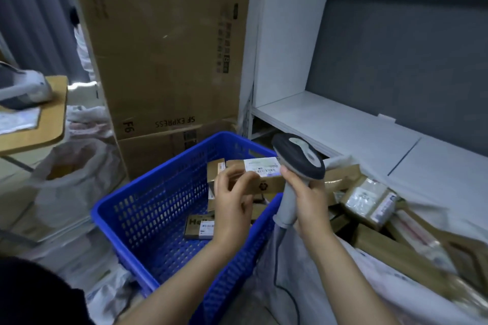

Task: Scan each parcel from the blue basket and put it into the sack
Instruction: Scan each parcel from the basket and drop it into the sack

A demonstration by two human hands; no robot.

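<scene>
Head view: left hand (pixel 232 203) grips parcel (pixel 260 178); right hand (pixel 307 198) grips scanner (pixel 298 158).

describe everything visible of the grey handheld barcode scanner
The grey pistol-shaped plastic barcode scanner has a dark head with a pale top panel and a light grey handle. The right hand grips the handle, holding it upright, its head close beside the labelled small brown cardboard parcel held by the left hand.
</scene>
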